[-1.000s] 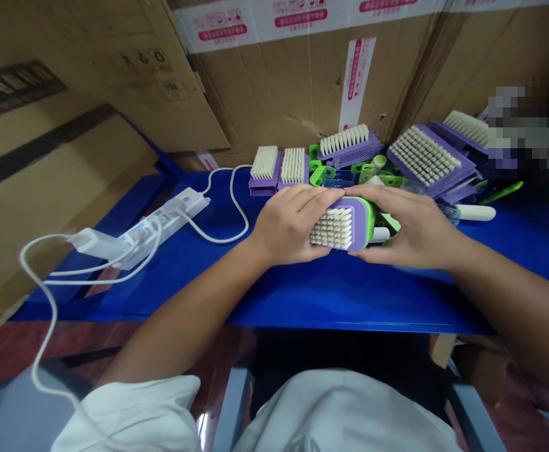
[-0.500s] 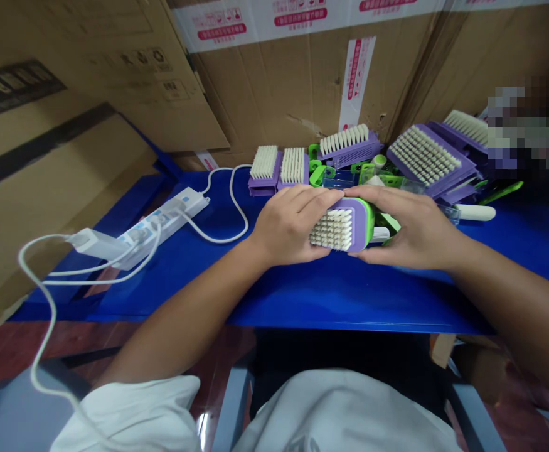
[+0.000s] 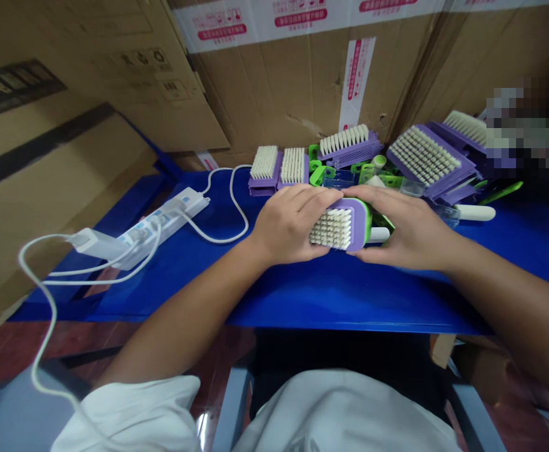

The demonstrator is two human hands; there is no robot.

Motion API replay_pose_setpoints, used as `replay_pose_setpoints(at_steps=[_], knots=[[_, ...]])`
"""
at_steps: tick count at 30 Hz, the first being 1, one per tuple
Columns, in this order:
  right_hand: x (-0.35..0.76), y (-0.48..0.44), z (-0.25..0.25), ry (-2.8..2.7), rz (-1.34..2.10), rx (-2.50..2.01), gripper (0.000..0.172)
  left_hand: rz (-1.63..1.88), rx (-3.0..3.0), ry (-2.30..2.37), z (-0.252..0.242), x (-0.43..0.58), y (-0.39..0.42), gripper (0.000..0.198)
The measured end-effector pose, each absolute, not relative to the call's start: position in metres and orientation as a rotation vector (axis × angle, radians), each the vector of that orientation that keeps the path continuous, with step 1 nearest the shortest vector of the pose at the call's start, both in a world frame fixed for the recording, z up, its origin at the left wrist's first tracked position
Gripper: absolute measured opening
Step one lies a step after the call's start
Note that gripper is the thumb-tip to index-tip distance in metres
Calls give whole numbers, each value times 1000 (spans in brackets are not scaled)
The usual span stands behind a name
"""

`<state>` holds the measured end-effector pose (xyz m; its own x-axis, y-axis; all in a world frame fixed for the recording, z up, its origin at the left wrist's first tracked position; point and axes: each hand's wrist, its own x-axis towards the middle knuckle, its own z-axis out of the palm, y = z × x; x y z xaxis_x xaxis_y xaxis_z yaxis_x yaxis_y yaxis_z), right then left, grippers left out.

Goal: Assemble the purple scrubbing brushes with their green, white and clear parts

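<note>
From where I stand, both hands are at the centre of the frame, gripping one purple-and-green brush [image 3: 359, 223] whose pale bristles face the wearer. The left hand [image 3: 290, 226] has its fingers wrapped over the far edge and its thumb underneath; the right hand [image 3: 406, 226] pinches the other end by the tips of finger and thumb, its palm standing off. That right-hand pinch looks the weaker hold: if the smooth rim slid, I'd expect the brush to twist and the left fingers to press into the bristles. A white ribbed piece [image 3: 379, 235] sits just beside the green edge; I can't tell whether it's joined on, and a careless squeeze might knock it. Behind, towards the upper right, the large brush head [image 3: 427, 157] leans on a jumble, so a bump from the right knuckles could bring it sliding down. On the left, a white cable [image 3: 54, 314] loops down past the sleeve [image 3: 128, 414]; an elbow swinging out might snag it and drag the power strip [image 3: 187, 202] across the blue table [image 3: 349, 301].
</note>
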<state>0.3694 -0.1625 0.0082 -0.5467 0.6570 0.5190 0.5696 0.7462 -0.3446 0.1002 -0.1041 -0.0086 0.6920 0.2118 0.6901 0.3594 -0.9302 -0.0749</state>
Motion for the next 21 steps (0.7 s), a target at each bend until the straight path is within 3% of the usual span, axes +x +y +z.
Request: replay_pose_setpoints(at_steps=[7,10,15,21], knots=[[365,-165,6,-2271,119,-932,84,-1117,-2748,-485,-11,102,-105,70],[366,-165,7,-2165,183,-964,81,-1200,-2771,-531,-11,101,-104,79],[366,-156,9,-1751,584,-976,78,-1396,-2768,-886,-9,96,-91,111],[366,-147,9,-1548,938,-937,75,-1492,-3020,-1000,-15,90,-70,99]])
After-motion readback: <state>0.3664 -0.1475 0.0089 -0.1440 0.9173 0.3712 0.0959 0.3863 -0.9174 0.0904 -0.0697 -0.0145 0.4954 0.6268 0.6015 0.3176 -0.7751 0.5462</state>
